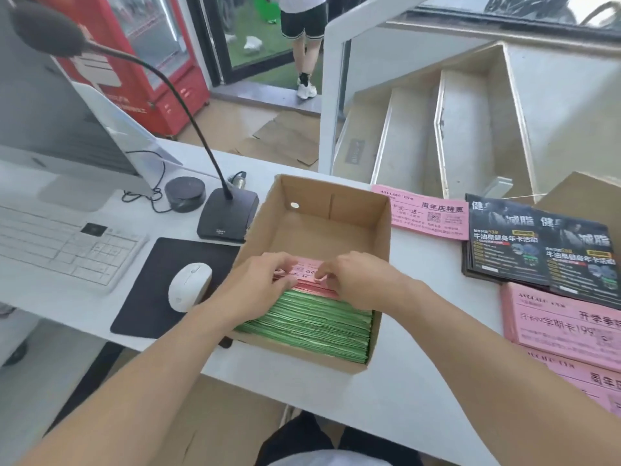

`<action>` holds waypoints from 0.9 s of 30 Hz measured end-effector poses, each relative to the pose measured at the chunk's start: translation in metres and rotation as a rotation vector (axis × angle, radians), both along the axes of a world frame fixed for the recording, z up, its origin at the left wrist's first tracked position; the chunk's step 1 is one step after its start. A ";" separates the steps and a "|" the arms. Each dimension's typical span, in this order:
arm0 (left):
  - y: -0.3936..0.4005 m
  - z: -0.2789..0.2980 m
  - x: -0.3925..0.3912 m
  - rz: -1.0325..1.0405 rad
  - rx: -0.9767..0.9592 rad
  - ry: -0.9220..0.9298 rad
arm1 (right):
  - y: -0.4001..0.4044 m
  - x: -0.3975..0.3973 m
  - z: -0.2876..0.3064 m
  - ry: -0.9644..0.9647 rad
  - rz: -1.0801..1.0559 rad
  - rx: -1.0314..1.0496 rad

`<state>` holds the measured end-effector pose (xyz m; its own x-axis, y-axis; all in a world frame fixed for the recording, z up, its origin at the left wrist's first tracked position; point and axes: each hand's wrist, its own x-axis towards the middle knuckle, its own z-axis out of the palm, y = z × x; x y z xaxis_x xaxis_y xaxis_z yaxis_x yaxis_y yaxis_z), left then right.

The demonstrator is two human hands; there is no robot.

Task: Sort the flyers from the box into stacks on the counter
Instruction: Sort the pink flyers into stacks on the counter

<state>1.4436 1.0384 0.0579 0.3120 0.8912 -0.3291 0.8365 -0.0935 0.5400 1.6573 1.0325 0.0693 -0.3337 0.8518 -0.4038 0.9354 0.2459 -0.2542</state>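
An open cardboard box [322, 223] stands on the white counter [426, 331]. Its near half is packed with upright green flyers [309, 326], and pink flyers [311, 270] stand behind them. Both hands are inside the box. My left hand [258, 284] and my right hand [356, 280] pinch the top edges of the pink flyers with their fingertips. On the counter to the right lie black flyer stacks [534, 250], a pink stack [564, 324], another pink stack [591, 381] in front of it and a single pink flyer [430, 213] behind.
Left of the box sit a gooseneck microphone base [228, 213], a white mouse [190, 285] on a black pad [161, 290], a keyboard [64, 243] and a monitor [60, 116]. A person [304, 38] stands in the doorway beyond. Stairs [453, 129] rise behind the counter.
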 end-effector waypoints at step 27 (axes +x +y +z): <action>-0.016 0.034 0.019 0.323 0.430 -0.540 | -0.001 0.001 0.043 0.065 -0.315 0.427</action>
<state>1.4626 1.0223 0.0922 0.0332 0.9808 0.1920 0.4883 -0.1836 0.8531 1.6585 1.0320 0.1126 -0.0479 0.9988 0.0140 0.9662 0.0499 -0.2527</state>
